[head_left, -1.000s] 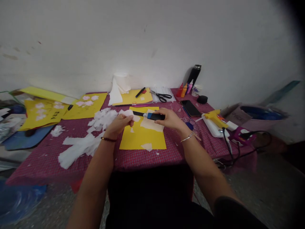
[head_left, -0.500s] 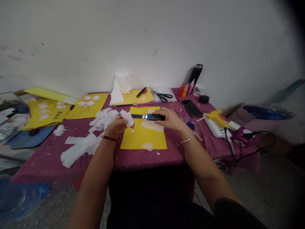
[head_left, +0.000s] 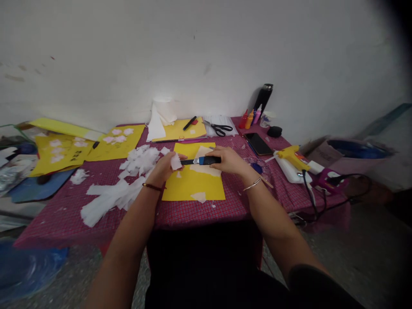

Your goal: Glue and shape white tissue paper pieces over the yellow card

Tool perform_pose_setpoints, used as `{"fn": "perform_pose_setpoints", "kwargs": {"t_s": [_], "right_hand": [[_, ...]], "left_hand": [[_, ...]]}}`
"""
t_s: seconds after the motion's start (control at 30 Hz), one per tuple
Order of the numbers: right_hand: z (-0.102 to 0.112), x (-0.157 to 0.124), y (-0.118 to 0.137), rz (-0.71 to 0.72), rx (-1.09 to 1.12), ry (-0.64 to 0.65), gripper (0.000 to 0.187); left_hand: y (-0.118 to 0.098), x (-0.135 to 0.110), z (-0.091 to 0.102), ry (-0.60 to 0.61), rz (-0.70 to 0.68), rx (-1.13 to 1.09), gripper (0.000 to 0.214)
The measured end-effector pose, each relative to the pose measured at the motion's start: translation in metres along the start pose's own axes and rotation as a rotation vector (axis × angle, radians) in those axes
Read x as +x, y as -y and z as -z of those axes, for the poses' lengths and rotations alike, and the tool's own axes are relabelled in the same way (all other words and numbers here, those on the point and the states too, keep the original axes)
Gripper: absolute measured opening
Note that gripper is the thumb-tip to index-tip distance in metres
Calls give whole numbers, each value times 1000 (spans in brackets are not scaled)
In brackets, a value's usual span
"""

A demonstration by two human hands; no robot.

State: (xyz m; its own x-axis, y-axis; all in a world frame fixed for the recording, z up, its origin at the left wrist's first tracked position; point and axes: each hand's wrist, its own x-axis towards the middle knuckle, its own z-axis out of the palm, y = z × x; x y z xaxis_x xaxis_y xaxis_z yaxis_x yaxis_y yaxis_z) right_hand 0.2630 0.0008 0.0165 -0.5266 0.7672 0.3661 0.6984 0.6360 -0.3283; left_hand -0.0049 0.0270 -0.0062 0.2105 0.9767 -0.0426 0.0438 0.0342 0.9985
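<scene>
My left hand (head_left: 165, 168) is closed on a small white paper piece (head_left: 176, 162), held over the left part of a yellow sheet (head_left: 193, 183) on the red checked tablecloth (head_left: 225, 206). My right hand (head_left: 227, 159) grips a flat brush (head_left: 201, 161) with a blue and black handle. The brush lies level and its tip reaches the white piece. Pale torn paper patches lie stuck on the yellow sheet under the brush. A heap of white paper scraps (head_left: 138, 159) lies just left of my left hand.
Scissors (head_left: 220, 128), a black marker (head_left: 189, 123) and more yellow sheets (head_left: 116, 141) lie at the back. A phone (head_left: 257, 144), small paint bottles (head_left: 249, 120), a dark flask (head_left: 263, 98) and a yellow glue gun (head_left: 289, 155) with its cable stand to the right.
My left hand has come down and to the right with the white piece, meeting the brush tip. The right hand has lowered the brush slightly.
</scene>
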Motion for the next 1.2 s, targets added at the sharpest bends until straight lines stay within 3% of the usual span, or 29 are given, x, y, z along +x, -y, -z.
{"fn": "perform_pose_setpoints", "kwargs": {"t_s": [0.2, 0.6, 1.03, 1.2], "right_hand": [[-1, 1, 1, -39, 13, -14, 38], [-7, 2, 0, -70, 69, -33, 39], [-4, 4, 2, -79, 124, 5, 39], [-4, 2, -7, -32, 182, 45, 35]], "left_hand": [[2, 1, -2, 32, 62, -262, 43], [14, 5, -4, 102, -11, -250, 60], [15, 4, -5, 134, -165, 169, 34], [6, -1, -4, 133, -295, 357, 28]]}}
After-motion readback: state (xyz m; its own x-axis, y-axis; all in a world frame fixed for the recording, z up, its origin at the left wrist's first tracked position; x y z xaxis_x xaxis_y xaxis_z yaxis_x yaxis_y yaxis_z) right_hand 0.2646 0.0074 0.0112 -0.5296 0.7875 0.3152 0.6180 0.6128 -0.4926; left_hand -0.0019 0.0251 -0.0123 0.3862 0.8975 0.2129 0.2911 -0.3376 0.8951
